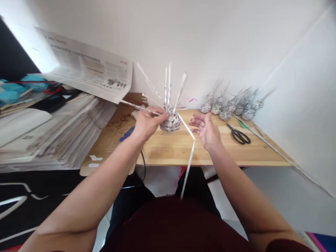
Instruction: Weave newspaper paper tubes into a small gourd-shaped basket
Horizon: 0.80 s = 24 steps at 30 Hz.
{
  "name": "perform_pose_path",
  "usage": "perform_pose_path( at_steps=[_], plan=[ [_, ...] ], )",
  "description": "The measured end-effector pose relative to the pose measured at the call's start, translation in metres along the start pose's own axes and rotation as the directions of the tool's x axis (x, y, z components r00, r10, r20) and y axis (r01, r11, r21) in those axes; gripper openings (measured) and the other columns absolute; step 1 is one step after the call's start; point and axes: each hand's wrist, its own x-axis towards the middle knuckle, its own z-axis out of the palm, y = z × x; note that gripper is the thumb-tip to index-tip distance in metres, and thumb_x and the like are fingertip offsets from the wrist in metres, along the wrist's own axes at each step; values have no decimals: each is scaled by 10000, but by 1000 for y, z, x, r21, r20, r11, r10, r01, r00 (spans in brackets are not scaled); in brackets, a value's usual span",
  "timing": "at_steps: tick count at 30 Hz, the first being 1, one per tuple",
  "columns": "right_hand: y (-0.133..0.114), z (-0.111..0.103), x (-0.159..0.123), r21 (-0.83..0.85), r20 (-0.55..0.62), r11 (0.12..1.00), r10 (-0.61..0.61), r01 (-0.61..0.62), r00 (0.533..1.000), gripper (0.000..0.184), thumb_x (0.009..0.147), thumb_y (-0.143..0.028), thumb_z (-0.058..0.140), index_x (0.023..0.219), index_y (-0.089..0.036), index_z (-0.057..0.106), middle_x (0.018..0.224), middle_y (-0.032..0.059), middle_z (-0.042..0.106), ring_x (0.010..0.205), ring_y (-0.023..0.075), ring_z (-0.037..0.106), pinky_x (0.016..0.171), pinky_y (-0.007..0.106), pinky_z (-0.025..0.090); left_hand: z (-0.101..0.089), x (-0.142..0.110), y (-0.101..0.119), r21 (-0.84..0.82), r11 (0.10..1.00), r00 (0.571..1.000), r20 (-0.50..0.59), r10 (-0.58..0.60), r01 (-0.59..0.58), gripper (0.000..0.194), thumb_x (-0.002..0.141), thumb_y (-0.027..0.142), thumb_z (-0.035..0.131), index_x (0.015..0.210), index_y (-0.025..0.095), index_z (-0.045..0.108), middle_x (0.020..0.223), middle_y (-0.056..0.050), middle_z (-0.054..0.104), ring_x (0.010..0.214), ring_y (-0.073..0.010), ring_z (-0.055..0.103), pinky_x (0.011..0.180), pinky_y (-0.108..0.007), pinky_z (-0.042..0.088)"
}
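One small woven piece (170, 125), rounded at the base, seemingly of rolled printed paper; location: raised above the counter (162, 151), before the wearer, in the left hand. Several stiff paper spokes (181, 92) stand out from its top, splayed upward and to the left.

One left hand (149, 122), closed in a pinch: thumb on the near side of the woven piece at its upper edge, fingers mostly hidden behind, one spoke crossing the grip.

One right hand (206, 131), loosely open, thumb apart from half-curled fingers, nothing visibly gripped. Its fingertips lie just beside the working strip; whether they touch it cannot be told.

One working strip (191, 157), pale, running from the right side of the woven piece, bent sharply, then hanging past the counter's front edge toward the wearer's lap.

Step in hand, as judged: weaving the strip around the spokes, with several spokes standing free. The next move would seem to call for the right hand to take up the strip near the bend and keep it taut round the next spoke, the left steadying the body.

Also listed: one group of similar woven pieces (225, 113) at the back right; one pair of dark-handled scissors (241, 136), lying unheld in front of them.
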Motion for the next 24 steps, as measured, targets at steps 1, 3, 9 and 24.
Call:
perform_pose_path(
  at_steps=[1,3,9,24],
  plan=[
    [4,0,-1,-52,9,999,12,-11,1000,552,802,-714,615,947,-187,690,884,63,710,807,172,692,620,257,544,-9,6,12,-2,999,998,-52,39,-40,243,676,343,825,766,139,729,744,-26,720,718,-176,688,680,-295,560],
    [13,8,-7,-226,103,974,53,-28,993,424,778,-591,706,861,-175,697,787,47,697,705,161,661,564,252,512,-29,14,38,78,988,983,-117,141,-132,214,714,323,810,778,136,727,744,-10,705,756,-175,697,708,-299,575],
    [39,85,-32,-628,523,734,153,259,838,129,851,-277,644,831,-191,737,799,31,741,760,168,662,684,280,487,-99,7,91,421,846,892,-156,423,-328,163,729,299,841,760,175,740,968,-9,708,1110,-221,647,876,-333,613],
    [49,155,-32,-726,681,238,110,646,724,322,930,-238,503,1228,-132,560,1141,199,691,1016,320,684,851,395,507,-166,-60,73,107,994,921,-387,30,12,327,664,406,857,798,137,727,1212,-90,670,831,-179,731,600,-253,660]
  ],
)
